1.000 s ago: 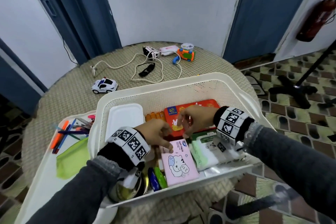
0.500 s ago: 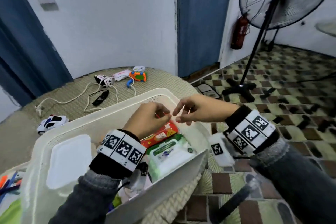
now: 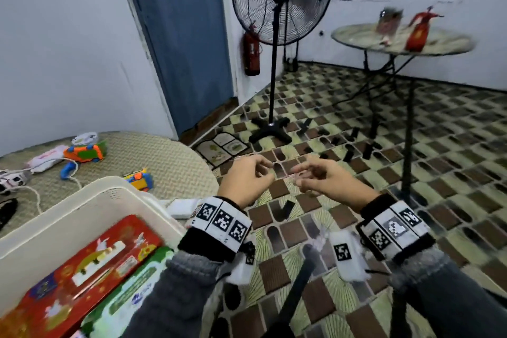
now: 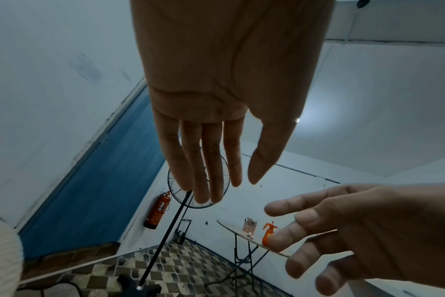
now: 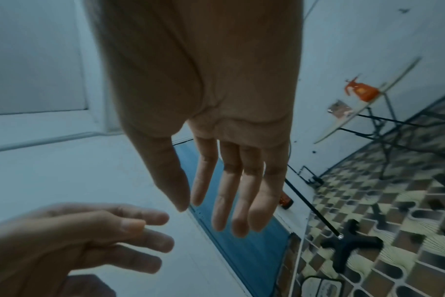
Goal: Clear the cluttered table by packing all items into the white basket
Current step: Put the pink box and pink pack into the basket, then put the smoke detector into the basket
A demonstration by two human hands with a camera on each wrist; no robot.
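The white basket (image 3: 90,197) sits at the lower left on the round woven table (image 3: 175,164); inside it lie a red flat box (image 3: 90,269) and a green-and-white wipes pack (image 3: 129,293). Both hands hang in the air to the right of the basket, over the tiled floor. My left hand (image 3: 247,175) and right hand (image 3: 321,175) face each other with relaxed fingers and hold nothing. The wrist views show each palm (image 4: 216,80) (image 5: 203,80) with straight fingers and no object. On the table lie an orange toy gun (image 3: 83,152), a small toy (image 3: 138,177) and a white cable (image 3: 35,192).
A standing fan (image 3: 279,0) and a red fire extinguisher (image 3: 252,55) are by the blue door (image 3: 186,35). A second round table (image 3: 403,40) with a red spray bottle (image 3: 418,31) stands at the right. A black pole (image 3: 296,291) rises near my arms.
The view has swung right, away from the basket. Both hands have lifted out of the basket and moved right over the floor, empty.
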